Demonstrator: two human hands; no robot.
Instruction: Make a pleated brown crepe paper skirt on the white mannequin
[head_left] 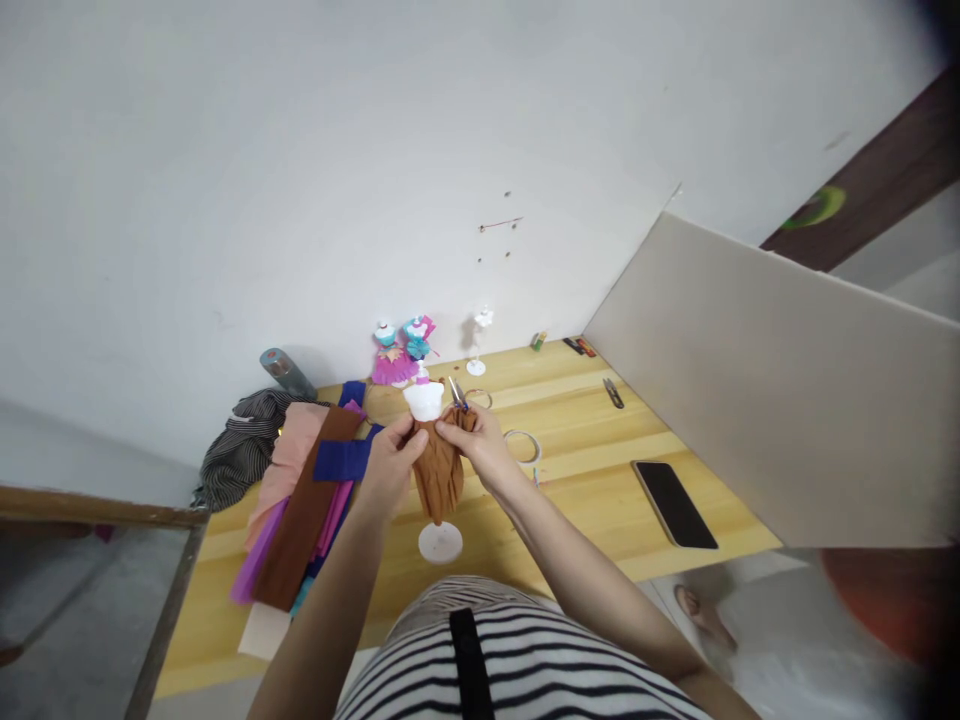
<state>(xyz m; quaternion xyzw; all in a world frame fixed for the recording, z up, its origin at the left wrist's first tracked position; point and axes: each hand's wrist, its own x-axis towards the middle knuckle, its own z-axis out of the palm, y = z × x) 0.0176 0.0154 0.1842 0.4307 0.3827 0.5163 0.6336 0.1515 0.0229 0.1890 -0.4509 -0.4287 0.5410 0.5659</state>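
A small white mannequin on a round white stand rises above the wooden table. Brown fabric hangs around its waist like a skirt. My left hand pinches the fabric at the mannequin's left side. My right hand grips the fabric at the right side, and small scissors stick up from that hand.
A pile of coloured fabric strips lies at the left, with a striped cloth behind. Two dressed mannequins and a bare one stand by the wall. A tape roll, a phone, snips and a grey board are at the right.
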